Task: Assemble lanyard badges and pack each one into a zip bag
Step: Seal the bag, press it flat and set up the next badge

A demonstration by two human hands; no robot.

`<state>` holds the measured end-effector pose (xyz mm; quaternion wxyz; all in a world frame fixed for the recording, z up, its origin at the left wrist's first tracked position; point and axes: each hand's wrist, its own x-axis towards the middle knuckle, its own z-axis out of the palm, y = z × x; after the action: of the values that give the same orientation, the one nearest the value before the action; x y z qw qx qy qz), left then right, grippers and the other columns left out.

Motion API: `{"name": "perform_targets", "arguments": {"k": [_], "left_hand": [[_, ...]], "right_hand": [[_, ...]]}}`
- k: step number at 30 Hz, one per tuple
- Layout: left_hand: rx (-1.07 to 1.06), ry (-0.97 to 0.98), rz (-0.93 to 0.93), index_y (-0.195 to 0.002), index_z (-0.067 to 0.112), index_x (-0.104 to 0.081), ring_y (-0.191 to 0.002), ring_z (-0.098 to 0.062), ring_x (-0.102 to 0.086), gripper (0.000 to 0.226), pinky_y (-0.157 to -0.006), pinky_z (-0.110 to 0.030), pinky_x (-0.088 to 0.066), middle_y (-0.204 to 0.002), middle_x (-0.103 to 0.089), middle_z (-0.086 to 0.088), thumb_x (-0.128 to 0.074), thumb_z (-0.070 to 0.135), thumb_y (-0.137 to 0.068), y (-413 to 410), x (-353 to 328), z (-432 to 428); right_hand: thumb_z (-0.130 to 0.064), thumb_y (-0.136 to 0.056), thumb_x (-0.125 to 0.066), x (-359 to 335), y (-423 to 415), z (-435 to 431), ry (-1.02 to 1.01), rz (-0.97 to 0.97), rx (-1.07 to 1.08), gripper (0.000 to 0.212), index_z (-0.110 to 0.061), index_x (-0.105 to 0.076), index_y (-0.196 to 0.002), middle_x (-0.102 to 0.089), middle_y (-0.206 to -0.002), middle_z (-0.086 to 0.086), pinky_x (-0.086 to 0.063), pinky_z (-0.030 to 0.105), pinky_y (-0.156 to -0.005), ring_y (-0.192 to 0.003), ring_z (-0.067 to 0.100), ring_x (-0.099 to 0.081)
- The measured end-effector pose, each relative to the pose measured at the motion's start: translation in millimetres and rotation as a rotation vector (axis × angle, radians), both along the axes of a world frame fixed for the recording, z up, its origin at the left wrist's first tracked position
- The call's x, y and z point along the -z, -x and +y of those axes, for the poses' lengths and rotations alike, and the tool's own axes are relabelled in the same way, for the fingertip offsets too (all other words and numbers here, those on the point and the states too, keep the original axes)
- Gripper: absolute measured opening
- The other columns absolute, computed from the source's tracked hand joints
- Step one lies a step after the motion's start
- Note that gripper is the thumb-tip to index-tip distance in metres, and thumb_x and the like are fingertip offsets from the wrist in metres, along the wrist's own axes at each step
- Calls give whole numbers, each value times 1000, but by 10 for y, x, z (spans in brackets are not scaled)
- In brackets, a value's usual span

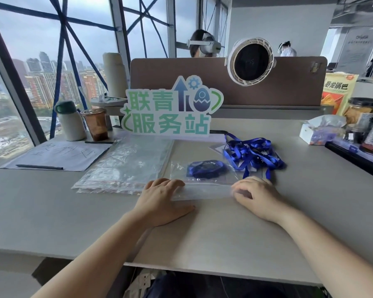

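zip bag (202, 190) under left hand (162, 200), edge in right hand (257, 196)

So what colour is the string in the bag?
Blue. The lanyard in the zip bag shows best in the head view.

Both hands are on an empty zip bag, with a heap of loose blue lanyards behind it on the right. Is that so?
Not quite. The zip bag under the left hand and right hand is not empty: the head view shows a coiled blue lanyard inside it. The heap of loose blue lanyards does lie behind it on the right.
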<state>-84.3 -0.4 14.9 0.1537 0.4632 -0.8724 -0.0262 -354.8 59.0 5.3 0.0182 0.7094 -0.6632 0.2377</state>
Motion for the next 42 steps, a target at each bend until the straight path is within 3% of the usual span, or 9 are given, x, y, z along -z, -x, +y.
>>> {"name": "perform_targets", "arguments": {"k": [3, 6, 9, 15, 19, 25, 32, 35, 42], "left_hand": [[-31, -3, 117, -116, 35, -54, -122, -17, -47, 43, -97, -28, -30, -121, -59, 10, -57, 58, -80, -46, -3, -32], [-52, -134, 455, -85, 36, -59, -94, -14, -65, 12, -84, -32, -48, -90, -69, 16, -62, 46, -80, -109, 33, -93], [-34, -279, 704, -74, 22, -57, -70, -6, -68, 16, -76, -34, -52, -71, -72, 14, -66, 24, -86, -91, 2, -38], [-265, -247, 631, -77, 22, -58, -63, -13, -66, 18, -71, -36, -55, -63, -69, 9, -61, 37, -88, -13, -4, -79], [-429, -125, 321, -85, 28, -57, -88, -21, -63, 22, -70, -30, -46, -89, -69, 6, -53, 49, -89, 52, -48, -48], [-438, -96, 106, -113, 31, -60, -112, -25, -53, 42, -85, -33, -42, -120, -53, 1, -53, 59, -84, 79, -45, -71], [-431, -163, 115, -117, 28, -61, -119, -27, -46, 37, -88, -34, -41, -125, -48, -3, -61, 44, -84, 182, -96, -118], [-429, -162, 131, -113, 25, -64, -116, -28, -48, 28, -85, -34, -41, -122, -50, -4, -60, 34, -86, 238, -92, -133], [-329, -192, 474, -94, 23, -59, -96, -25, -61, 7, -80, -34, -48, -105, -64, 0, -56, 27, -90, 140, -99, -132]], "right_hand": [[-28, -91, -57, -73, 39, 72, -35, -351, -62, 14, -21, -68, -86, -69, -88, -4, -43, 27, -82, -82, 12, -59], [-27, -94, -52, -231, -11, 197, -21, -620, -129, 19, -13, -62, -85, -72, -85, 0, -39, 16, -62, -57, 4, -48], [-40, -82, -59, -270, -46, 241, -46, -800, -133, 28, -13, -56, -93, -74, -84, 0, -44, 19, -74, -74, 4, -65], [-18, -80, -73, -172, -79, 74, -106, -927, 65, 28, -7, -58, -100, -70, -84, 9, -49, 17, -59, -70, 17, -67], [-38, -74, -77, -79, -83, -115, -101, -575, 315, 34, -17, -56, -90, -66, -86, 1, -51, 34, -75, -81, 21, -63], [-62, -79, -57, -104, -119, -87, -236, -114, 467, 49, -28, -59, -115, -52, -124, 1, -37, 33, -97, -117, 23, -50], [-31, -81, -67, -85, -73, -185, -197, -347, 365, 4, -28, -66, -83, -64, -110, 3, -49, 35, -87, -100, 25, -59], [-25, -79, -69, -86, -104, -178, -220, -419, 363, 16, -27, -59, -66, -68, -94, 1, -51, 35, -82, -91, 23, -61], [-14, -86, -58, -148, -148, -138, -151, -621, 305, 5, -15, -58, -81, -57, -76, -4, -40, 26, -60, -76, 17, -51]]}}
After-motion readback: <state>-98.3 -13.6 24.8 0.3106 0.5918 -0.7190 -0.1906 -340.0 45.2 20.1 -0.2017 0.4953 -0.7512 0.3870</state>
